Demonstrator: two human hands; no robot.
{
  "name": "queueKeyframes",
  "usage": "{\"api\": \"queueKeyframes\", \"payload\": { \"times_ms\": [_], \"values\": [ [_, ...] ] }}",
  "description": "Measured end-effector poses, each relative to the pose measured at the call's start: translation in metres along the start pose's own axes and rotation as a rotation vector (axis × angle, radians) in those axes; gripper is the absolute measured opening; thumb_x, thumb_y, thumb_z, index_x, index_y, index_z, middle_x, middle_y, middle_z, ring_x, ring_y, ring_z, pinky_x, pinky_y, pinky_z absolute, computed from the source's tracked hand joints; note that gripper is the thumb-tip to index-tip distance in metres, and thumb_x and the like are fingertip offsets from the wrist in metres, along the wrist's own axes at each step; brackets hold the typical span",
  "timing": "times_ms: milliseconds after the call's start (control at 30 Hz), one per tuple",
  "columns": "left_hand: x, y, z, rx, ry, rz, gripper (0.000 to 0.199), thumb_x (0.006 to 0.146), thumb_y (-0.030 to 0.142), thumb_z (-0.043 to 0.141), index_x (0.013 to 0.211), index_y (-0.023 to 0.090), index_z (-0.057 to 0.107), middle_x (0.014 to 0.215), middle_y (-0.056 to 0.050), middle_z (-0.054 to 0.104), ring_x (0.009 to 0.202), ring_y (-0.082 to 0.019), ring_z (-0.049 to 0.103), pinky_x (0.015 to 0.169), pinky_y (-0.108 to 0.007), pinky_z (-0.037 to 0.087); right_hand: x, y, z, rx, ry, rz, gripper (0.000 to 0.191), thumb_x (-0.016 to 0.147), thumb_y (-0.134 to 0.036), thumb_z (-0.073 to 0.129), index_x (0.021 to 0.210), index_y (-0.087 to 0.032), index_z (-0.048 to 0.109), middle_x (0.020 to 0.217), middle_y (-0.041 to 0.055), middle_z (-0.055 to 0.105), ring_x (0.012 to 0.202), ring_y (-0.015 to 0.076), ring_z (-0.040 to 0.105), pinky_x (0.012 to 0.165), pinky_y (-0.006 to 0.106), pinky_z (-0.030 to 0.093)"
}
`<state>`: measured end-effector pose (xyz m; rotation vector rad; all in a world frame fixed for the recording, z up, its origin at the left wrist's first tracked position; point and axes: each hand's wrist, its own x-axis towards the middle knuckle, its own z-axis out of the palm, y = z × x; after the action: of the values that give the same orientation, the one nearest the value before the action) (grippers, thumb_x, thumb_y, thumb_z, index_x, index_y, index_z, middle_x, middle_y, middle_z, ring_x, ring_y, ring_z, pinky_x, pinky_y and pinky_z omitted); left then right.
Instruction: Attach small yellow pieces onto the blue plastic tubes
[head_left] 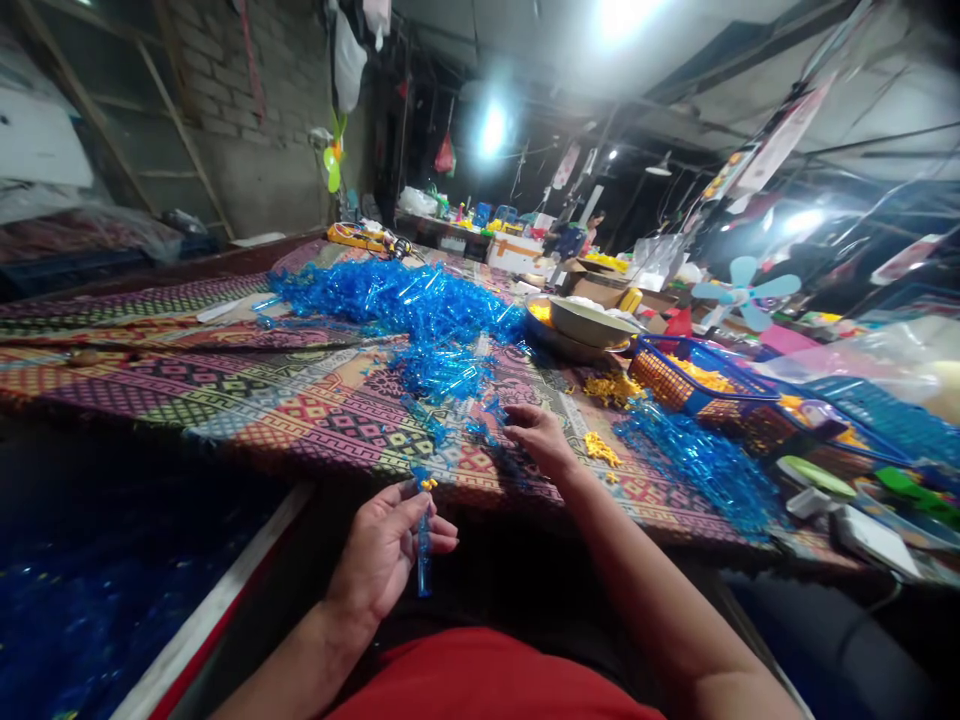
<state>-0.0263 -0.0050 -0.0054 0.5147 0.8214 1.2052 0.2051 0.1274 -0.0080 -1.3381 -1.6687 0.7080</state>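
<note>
My left hand (386, 545) is below the table's front edge, its fingers closed on a clear blue plastic piece (424, 560) that hangs down, with small yellow bits (429, 484) at its top. To the right, my right hand (536, 435) reaches over the patterned cloth; its fingers are bent beside small blue pieces (487, 425), and whether they pinch anything is too small to tell. Beyond both hands lies a large heap of blue plastic pieces (390, 295). A little pile of yellow parts (601, 449) rests on the cloth right of my right hand.
At right are more blue pieces (697, 465), a blue basket of yellow parts (701, 385), a metal bowl (589, 325) and a light-blue fan (745, 293). A white device (874, 540) sits near the front right edge. Blue material (112, 620) fills the lower left.
</note>
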Motion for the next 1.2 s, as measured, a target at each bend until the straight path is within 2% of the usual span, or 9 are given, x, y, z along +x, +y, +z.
{"api": "queueKeyframes", "payload": {
  "times_ms": [167,333,500,767,867,933,1033,1100,1200],
  "values": [
    [0.001,0.002,0.001,-0.013,0.0,0.014,0.016,0.071,0.02,0.066,0.077,0.011,0.054,0.061,0.0,0.059,0.054,-0.017,0.064,0.053,-0.031,0.054,-0.022,-0.015,0.01,-0.191,0.014,-0.198,0.033,0.068,-0.012,0.058,0.099,-0.017,0.066,0.089,0.0067,0.06,0.085,0.0189,0.057,0.079,0.033,0.046],
    [0.002,0.004,0.0,-0.018,-0.001,0.044,0.016,0.071,0.02,0.065,0.078,0.011,0.053,0.062,0.0,0.058,0.054,-0.018,0.064,0.052,-0.032,0.054,-0.051,-0.031,0.024,-0.808,-0.13,-0.487,0.036,0.084,-0.011,0.042,0.117,-0.014,0.055,0.1,0.0129,0.056,0.082,0.018,0.055,0.072,0.028,0.045],
    [0.002,0.002,-0.003,-0.015,-0.004,0.054,0.014,0.073,0.019,0.064,0.078,0.012,0.053,0.064,0.0,0.058,0.055,-0.018,0.064,0.053,-0.032,0.054,-0.054,-0.045,0.03,-1.059,-0.318,-0.427,0.023,0.089,-0.026,0.044,0.102,-0.019,0.061,0.09,0.0089,0.059,0.082,0.0191,0.054,0.073,0.028,0.041],
    [0.003,0.004,-0.002,-0.051,-0.024,0.064,0.016,0.07,0.019,0.067,0.078,0.012,0.055,0.066,0.0,0.059,0.059,-0.019,0.065,0.055,-0.034,0.055,-0.036,-0.046,0.039,-1.038,-0.28,-0.239,0.024,0.086,-0.019,0.045,0.105,-0.015,0.059,0.094,0.0137,0.064,0.088,0.0239,0.057,0.075,0.032,0.043],
    [0.003,0.009,0.002,-0.058,-0.025,0.086,0.018,0.068,0.019,0.069,0.081,0.013,0.057,0.068,0.0,0.06,0.062,-0.018,0.065,0.059,-0.033,0.055,-0.04,-0.052,0.032,-0.734,-0.15,-0.213,0.025,0.083,-0.019,0.05,0.106,-0.014,0.059,0.098,0.0148,0.064,0.092,0.0238,0.058,0.078,0.035,0.044],
    [0.002,0.011,0.007,-0.032,-0.019,0.116,0.019,0.068,0.018,0.069,0.084,0.013,0.059,0.071,0.0,0.061,0.062,-0.016,0.065,0.058,-0.031,0.055,-0.05,-0.059,0.028,-0.228,-0.098,-0.132,0.026,0.08,-0.025,0.057,0.105,-0.016,0.059,0.097,0.0109,0.066,0.086,0.021,0.06,0.077,0.034,0.047],
    [0.0,0.01,0.017,0.021,-0.045,0.149,0.022,0.069,0.019,0.069,0.089,0.013,0.063,0.078,-0.002,0.064,0.061,-0.013,0.063,0.056,-0.027,0.054,-0.071,-0.072,0.028,0.485,-0.201,0.08,0.03,0.074,-0.031,0.066,0.102,-0.02,0.061,0.087,0.0046,0.068,0.074,0.0167,0.063,0.07,0.032,0.05],
    [-0.002,0.008,0.025,0.045,-0.081,0.162,0.024,0.069,0.019,0.069,0.092,0.014,0.065,0.082,-0.003,0.066,0.063,-0.014,0.063,0.056,-0.026,0.053,-0.083,-0.08,0.03,0.71,-0.264,0.164,0.031,0.072,-0.03,0.069,0.101,-0.019,0.062,0.086,0.0041,0.069,0.074,0.0165,0.064,0.07,0.032,0.051],
    [-0.004,0.004,0.034,0.074,-0.107,0.186,0.026,0.069,0.02,0.069,0.094,0.015,0.066,0.085,-0.003,0.068,0.068,-0.015,0.064,0.056,-0.024,0.053,-0.092,-0.085,0.033,0.815,-0.254,0.193,0.03,0.071,-0.026,0.071,0.099,-0.019,0.064,0.089,0.0048,0.069,0.075,0.0166,0.064,0.069,0.03,0.051]
  ]
}}
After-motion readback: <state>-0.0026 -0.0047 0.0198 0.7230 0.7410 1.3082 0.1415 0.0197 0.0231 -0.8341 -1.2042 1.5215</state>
